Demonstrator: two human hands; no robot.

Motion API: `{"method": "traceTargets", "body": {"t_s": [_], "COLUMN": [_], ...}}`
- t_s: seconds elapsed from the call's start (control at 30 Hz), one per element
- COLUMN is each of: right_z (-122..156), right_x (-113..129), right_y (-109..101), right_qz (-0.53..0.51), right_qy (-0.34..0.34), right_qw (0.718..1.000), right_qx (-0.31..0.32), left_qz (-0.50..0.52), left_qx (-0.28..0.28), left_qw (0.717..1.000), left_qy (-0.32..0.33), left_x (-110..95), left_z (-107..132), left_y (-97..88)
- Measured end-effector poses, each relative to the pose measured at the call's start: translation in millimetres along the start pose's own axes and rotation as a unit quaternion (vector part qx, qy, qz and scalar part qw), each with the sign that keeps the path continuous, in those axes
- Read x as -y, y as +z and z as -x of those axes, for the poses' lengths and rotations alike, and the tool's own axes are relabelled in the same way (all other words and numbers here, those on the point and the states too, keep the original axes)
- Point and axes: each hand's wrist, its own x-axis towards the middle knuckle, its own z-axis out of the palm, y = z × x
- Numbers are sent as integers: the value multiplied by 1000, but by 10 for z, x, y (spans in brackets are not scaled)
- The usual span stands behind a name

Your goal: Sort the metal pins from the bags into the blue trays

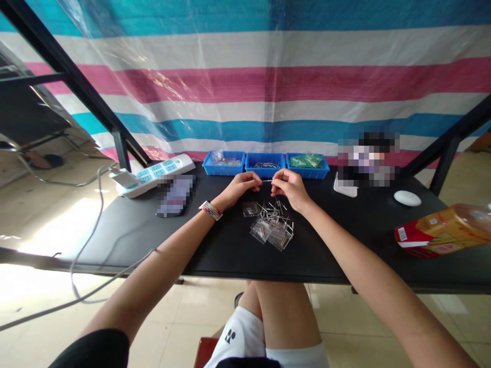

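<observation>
Between my two hands is a thin metal pin [267,180], held level just in front of the blue bins. My left hand [244,185] pinches its left end, and my right hand [288,187] pinches the right end. Below them on the black table lies a loose pile of thin metal pins [274,210]. Small clear plastic bags [276,236] with slim pieces inside lie at the pile's near side. Another clear bag [250,209] sits at its left. What exact kind the pin is, I cannot make out.
Along the back stand a blue bin [205,167] with clear bags, a blue bin [264,172] with metal pins and a blue bin [326,168] with green packets. A power strip [180,163] lies left; a drink bottle [441,230] and white oval object [407,198] are right.
</observation>
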Motion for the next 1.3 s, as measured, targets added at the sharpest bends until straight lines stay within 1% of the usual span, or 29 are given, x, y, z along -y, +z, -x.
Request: {"method": "traceTargets", "body": {"t_s": [0.07, 0.13, 0.23, 0.3, 0.37, 0.43, 0.5, 0.53, 0.6, 0.67, 0.73, 0.87, 0.93, 1.03, 1.17, 1.23, 1.3], "right_z": [-9, -50, -165, -241, -279, -266, -212, -176, -102, -34, 24, 112, 132, 119, 55, 30, 18], "right_x": [7, 27, 81, 123, 156, 179, 196, 207, 239, 291, 361, 489, 508, 469, 372, 325, 275], "right_y": [4, 6, -6, -31, -77, -143, -223, -264, -340, -391, -409, -367, -342, -364, -517, -585, -597], "right_qz": [3, 7, 26, 68, 130, 197, 258, 288, 347, 402, 450, 522, 541, 556, 588, 588, 556], "right_qy": [-6, -25, -93, -134, -137, -117, -89, -70, -19, 27, 52, 104, 117, 110, 84, 59, 18], "right_qw": [1000, 999, 992, 982, 975, 967, 958, 953, 937, 911, 881, 818, 800, 794, 787, 796, 825], "right_qx": [-2, -19, -80, -112, -117, -107, -83, -59, 16, 88, 138, 216, 231, 217, 166, 131, 105], "left_qz": [12, 37, 69, 73, 71, 69, 65, 62, 53, 45, 39, 32, 30, 29, 27, 21, 14], "left_qx": [-2, -2, 2, 6, 9, 11, 12, 13, 13, 14, 15, 16, 17, 21, 24, 26, 26], "left_qw": [1000, 999, 997, 997, 997, 997, 998, 998, 998, 999, 999, 999, 999, 999, 999, 999, 1000], "left_qy": [-4, -13, -22, -21, -18, -18, -19, -19, -18, -16, -14, -13, -12, -12, -11, -10, -9], "left_x": [4, 11, 33, 47, 55, 53, 44, 38, 23, 9, 0, -2, 3, 9, 8, 11, 18], "left_z": [-3, -9, -23, -29, -31, -29, -25, -23, -18, -12, -5, 0, -2, -4, -6, -10, -16], "left_y": [-2, -8, -20, -26, -28, -23, -15, -10, 0, 8, 15, 18, 16, 12, 12, 13, 16]}}
